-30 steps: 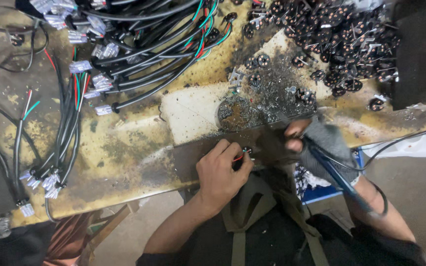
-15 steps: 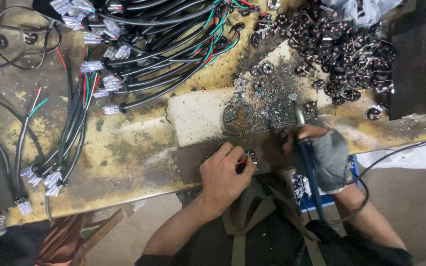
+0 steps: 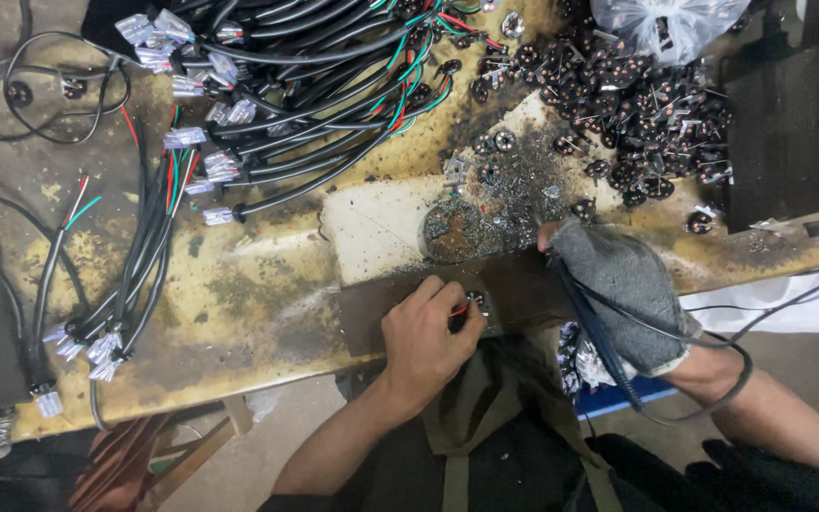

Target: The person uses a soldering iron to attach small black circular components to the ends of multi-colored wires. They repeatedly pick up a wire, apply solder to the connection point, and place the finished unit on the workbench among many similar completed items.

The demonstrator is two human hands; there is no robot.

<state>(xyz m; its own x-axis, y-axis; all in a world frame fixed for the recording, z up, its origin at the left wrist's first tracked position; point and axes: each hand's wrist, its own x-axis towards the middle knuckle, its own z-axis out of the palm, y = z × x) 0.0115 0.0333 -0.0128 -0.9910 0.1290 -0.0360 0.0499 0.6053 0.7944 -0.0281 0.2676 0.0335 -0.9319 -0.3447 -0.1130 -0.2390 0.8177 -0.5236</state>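
Where the stained yellow workbench [image 3: 239, 284] fills most of the view: scorched black toward the middle, with a pale worn patch [image 3: 372, 223] just left of a round grey heap of solder dross [image 3: 452, 232]. Across the top left, a thick bundle of black cables [image 3: 315, 85] with red and green cores and clear plug housings at the ends; a smaller bundle [image 3: 135, 275] hanging down the left side. Top right, a big heap of small black round connectors [image 3: 637, 95], metal pins sticking out, spilling from beside a clear plastic bag [image 3: 670, 24]. Nearer the front edge, a dark strip [image 3: 523, 284] of bench, both hands over it. Right hand [image 3: 623, 289] in a grey knit glove, curled shut around a soldering iron [image 3: 575, 322] (only the dark blue handle and its black cord visible, tip hidden), fingers wrapped close together. Left hand [image 3: 428, 341] bare, thumb and forefinger pinching a small black connector [image 3: 474, 301] with a red wire [image 3: 457, 310], held against the dark strip just left of the gloved hand. Remaining fingers folded under.
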